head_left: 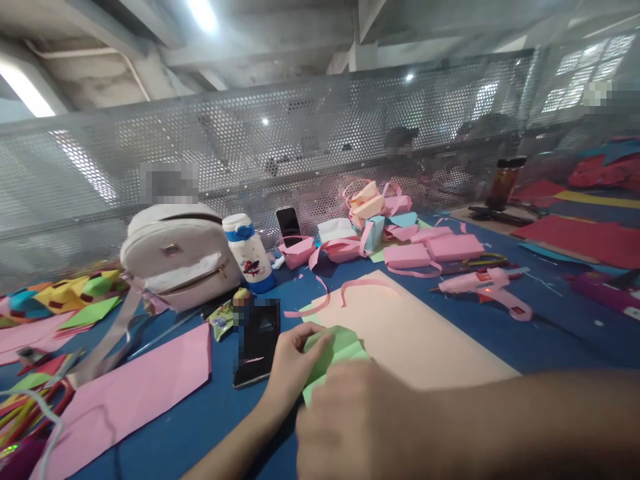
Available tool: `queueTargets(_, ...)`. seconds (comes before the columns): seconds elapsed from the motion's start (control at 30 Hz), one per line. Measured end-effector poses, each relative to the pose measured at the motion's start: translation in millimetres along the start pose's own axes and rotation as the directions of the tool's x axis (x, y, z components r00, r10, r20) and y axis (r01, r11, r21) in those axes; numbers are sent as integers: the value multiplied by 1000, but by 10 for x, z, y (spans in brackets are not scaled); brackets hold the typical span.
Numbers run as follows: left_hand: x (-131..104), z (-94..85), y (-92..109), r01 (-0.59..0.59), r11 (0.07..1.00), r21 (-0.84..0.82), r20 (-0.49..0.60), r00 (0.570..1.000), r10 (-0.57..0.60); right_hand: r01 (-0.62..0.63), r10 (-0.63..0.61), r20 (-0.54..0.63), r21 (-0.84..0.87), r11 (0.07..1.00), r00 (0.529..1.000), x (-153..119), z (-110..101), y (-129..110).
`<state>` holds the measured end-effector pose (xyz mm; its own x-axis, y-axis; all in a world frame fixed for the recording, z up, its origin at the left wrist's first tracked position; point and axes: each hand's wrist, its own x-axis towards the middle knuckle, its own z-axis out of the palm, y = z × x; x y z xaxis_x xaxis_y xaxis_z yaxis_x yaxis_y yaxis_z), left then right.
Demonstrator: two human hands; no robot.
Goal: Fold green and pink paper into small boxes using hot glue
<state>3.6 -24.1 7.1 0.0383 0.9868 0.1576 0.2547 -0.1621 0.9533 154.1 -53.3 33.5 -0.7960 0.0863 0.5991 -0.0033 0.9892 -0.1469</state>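
A folded piece of green paper [337, 343] is at the centre front, over the edge of a large peach sheet [425, 333]. My left hand [295, 353] pinches its left side between thumb and fingers. Blurred by motion, my right hand [350, 420] is in front of the green paper and hides its lower part; its fingers are curled, and what they hold, if anything, cannot be made out. Just left of my left hand lies a dark phone [260, 340]. Thin pink strips [320, 303] rest on the peach sheet's far left edge.
Pink sheets [145, 393] lie left. Behind stand a white backpack [175, 257], a bottle [250, 257], an upright phone [289, 227] and pink paper boxes [407, 257]. A pink glue gun [490, 287] lies right, with red sheets [580, 240] beyond. A perforated metal screen [310, 147] closes the back.
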Motion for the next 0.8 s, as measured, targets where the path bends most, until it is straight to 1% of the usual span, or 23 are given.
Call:
queueTargets(0.03,-2,3,5,-1,1000,-3,-1,1000,1,-65,64,-3,-35,997,998,-13,-149,134)
queueTargets(0.07,-2,6,9,-1,1000,-5,-2,1000,1,-161,159,-55,-33,986,986,-38,-290,263)
queueTargets(0.1,1,8,12,0,1000,-6,-5,1000,0,-272,271,-85,0,962,959,-76,-411,380)
queueTargets(0.13,6,9,13,2,1000,-7,-9,1000,-2,-386,388,-87,41,922,917,-124,-501,481)
queueTargets(0.17,13,10,13,6,1000,-7,-12,1000,-6,-485,490,-55,89,870,870,-180,-556,562)
queueTargets(0.2,19,9,12,10,1000,-7,-15,1000,-10,-544,552,-30,138,828,833,-240,-577,623)
queueTargets(0.23,25,8,10,12,1000,-7,-17,1000,-12,-577,588,-23,164,800,809,-300,-571,665)
queueTargets(0.27,29,7,7,12,1000,-7,-18,1000,-12,-569,581,-35,167,805,813,-355,-547,691)
queueTargets(0.3,31,6,4,12,1000,-8,-17,1000,-12,-522,533,-50,144,840,844,-402,-514,706)
queueTargets(0.37,29,5,-4,13,1000,-13,-5,1000,-13,-356,357,-52,21,934,933,-461,-451,719)
queueTargets(0.4,26,5,-6,14,1000,-15,4,1000,-14,-256,254,-32,-54,965,967,-472,-429,725)
queueTargets(0.43,23,6,-7,15,1000,-18,10,1000,-15,-159,161,2,-122,980,987,-471,-414,735)
queueTargets(0.5,16,5,-2,14,1000,-19,24,1000,-13,-13,28,65,-213,977,997,-445,-396,763)
queueTargets(0.57,12,2,11,8,1000,-8,39,999,-8,75,-46,111,-269,960,993,-403,-383,801)
queueTargets(0.63,11,-1,24,4,1000,5,44,999,-4,135,-96,134,-327,935,986,-363,-373,841)
queueTargets(0.7,12,-2,25,15,1000,6,38,999,-15,140,-108,107,-358,923,988,-337,-373,881)
queueTargets(0.73,12,-2,19,28,1000,-3,37,999,-28,123,-103,76,-343,931,992,-329,-380,900)
queueTargets(0.8,11,0,-2,58,998,-34,43,997,-57,45,-46,1,-259,965,999,-326,-402,936)
